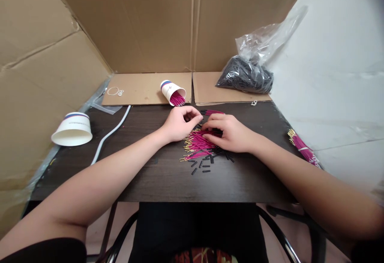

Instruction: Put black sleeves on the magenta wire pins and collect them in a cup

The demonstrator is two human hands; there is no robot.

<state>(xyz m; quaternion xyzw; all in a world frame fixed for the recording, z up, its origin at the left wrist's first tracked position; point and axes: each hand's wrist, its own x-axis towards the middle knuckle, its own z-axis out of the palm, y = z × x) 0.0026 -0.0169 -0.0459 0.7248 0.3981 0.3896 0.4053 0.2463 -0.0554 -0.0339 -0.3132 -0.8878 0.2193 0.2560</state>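
My left hand [182, 123] is closed in a pinch, thumb against forefinger, above the far side of a pile of magenta wires [198, 141] with gold-coloured tips. What it pinches is too small to make out. Curled over the right part of the same pile, my right hand [229, 134] has its fingertips bent in near the wires; whatever they grip is hidden. Short black sleeves [206, 166] lie loose on the near side of the pile. Just beyond my hands rests a small row of magenta wires with black ends [214, 112].
A paper cup [168, 89] lies tipped with magenta wires inside; another cup [73, 125] stands upside down at left. A plastic bag of black pieces [247, 75] sits at back right. A tied wire bundle [304, 149] is at the right edge, a grey cable [109, 133] at left.
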